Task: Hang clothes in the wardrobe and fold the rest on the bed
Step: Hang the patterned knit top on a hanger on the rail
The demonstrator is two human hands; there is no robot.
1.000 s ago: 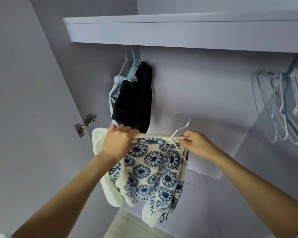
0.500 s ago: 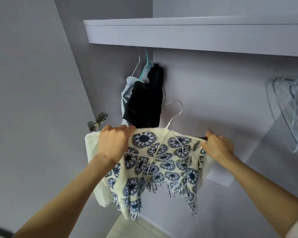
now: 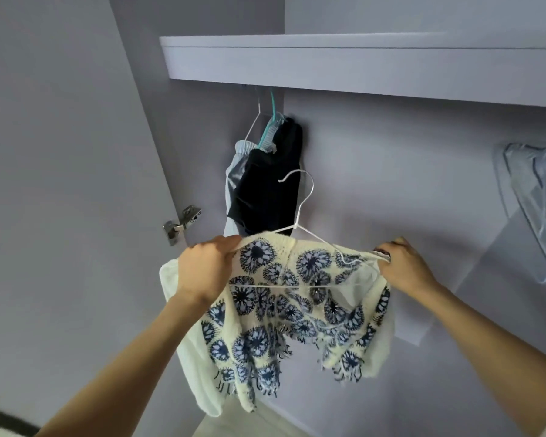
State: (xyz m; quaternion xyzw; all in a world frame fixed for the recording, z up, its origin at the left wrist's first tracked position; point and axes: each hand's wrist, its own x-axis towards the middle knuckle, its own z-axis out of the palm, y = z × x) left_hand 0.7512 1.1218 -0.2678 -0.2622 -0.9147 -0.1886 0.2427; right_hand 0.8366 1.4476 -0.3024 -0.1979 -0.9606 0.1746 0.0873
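Two hands hold a patterned knit top (image 3: 300,298) on a white wire hanger (image 3: 300,228) below the wardrobe shelf (image 3: 360,61): the left hand (image 3: 207,269) grips one shoulder, the right hand (image 3: 402,266) pinches the other. If either grip is loosened, the top could slide off the thin wire; the free hook could snag the dark garment (image 3: 268,187) hung just behind.

I could read no text, label, brand or number anywhere; the garments I held and the wardrobe bore no legible marks.
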